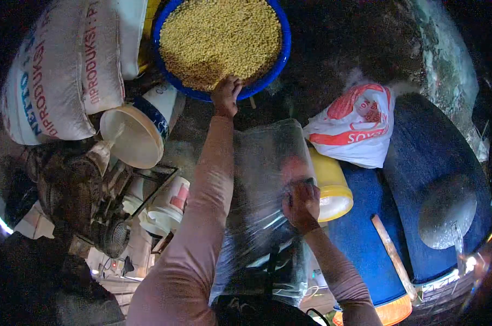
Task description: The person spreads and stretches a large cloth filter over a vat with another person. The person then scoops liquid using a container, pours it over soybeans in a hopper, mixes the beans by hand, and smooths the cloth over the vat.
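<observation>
At far centre, a blue basin (285, 46) of yellow beans (224, 38) is probably steadied best by the left hand (226, 98) curled firmly on its near rim; the right hand (302, 205) is fisted at plastic sheeting (259, 157), contents unclear.

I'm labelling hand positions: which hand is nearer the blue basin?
Left. The left hand is at the near rim of the blue basin; the right hand is farther away, lower in the view, beside the yellow container.
</observation>
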Action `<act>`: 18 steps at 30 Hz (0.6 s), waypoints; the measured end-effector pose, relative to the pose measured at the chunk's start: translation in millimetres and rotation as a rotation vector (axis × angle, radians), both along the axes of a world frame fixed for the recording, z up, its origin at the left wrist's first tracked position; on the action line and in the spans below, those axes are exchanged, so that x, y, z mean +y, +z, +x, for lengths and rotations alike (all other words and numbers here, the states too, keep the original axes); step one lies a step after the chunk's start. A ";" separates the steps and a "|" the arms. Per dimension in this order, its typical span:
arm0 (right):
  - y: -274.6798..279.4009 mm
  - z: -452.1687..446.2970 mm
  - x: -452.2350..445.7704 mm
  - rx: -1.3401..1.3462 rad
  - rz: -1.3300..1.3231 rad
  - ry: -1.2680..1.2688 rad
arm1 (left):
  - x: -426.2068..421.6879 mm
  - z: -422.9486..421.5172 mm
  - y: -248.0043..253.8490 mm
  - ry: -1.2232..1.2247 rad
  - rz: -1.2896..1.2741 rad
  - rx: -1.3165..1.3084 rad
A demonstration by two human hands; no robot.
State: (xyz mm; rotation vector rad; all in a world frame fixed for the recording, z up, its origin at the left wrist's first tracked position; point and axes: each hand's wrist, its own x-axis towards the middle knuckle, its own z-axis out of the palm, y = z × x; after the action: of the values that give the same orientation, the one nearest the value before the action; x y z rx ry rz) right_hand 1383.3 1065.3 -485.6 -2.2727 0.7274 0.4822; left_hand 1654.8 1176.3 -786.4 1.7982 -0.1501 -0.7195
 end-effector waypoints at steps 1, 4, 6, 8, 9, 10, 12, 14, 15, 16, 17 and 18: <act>-0.2 -2.1 1.2 -0.002 -0.003 -0.005 | -5.6 7.1 19.6 0.249 -0.208 0.340; -2.1 -5.2 4.5 0.010 -0.026 0.022 | -20.6 20.5 65.5 0.508 -0.313 0.675; -1.5 -2.7 3.0 0.024 0.042 0.012 | -26.7 28.3 90.8 0.482 -0.314 0.742; -9.9 -11.0 10.5 -0.024 0.019 0.004 | -7.4 25.0 80.6 0.110 -0.215 0.346; -11.7 -16.8 10.2 -0.061 -0.010 -0.002 | 1.0 20.5 69.5 -0.245 -0.119 -0.053; -7.0 -16.8 6.5 -0.055 -0.055 -0.019 | 10.9 12.3 59.1 -0.238 -0.122 -0.033; 4.6 -4.5 2.4 0.052 -0.035 0.018 | 2.7 8.0 90.9 -0.148 -0.126 0.357; 0.5 -4.1 2.3 0.171 0.057 -0.036 | -17.9 0.1 165.1 -0.069 -0.268 0.753; 0.4 -7.2 7.4 0.165 0.035 -0.013 | -22.8 -9.9 199.2 -0.067 -0.429 0.779; -1.2 -7.3 8.4 0.151 0.002 0.010 | -0.4 -23.8 183.6 0.077 -0.610 0.947; -2.5 -8.4 4.6 0.041 -0.018 -0.046 | -11.2 -21.8 225.9 0.336 -0.573 1.207; -1.4 -13.1 2.6 -0.072 -0.038 -0.094 | 9.8 -19.2 234.2 -0.143 -0.275 0.690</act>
State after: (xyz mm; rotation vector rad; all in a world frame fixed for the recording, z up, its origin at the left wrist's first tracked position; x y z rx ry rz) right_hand 1370.2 1067.9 -487.0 -2.2664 0.8096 0.3435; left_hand 1635.6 1186.0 -552.2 1.2083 0.0839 -1.3123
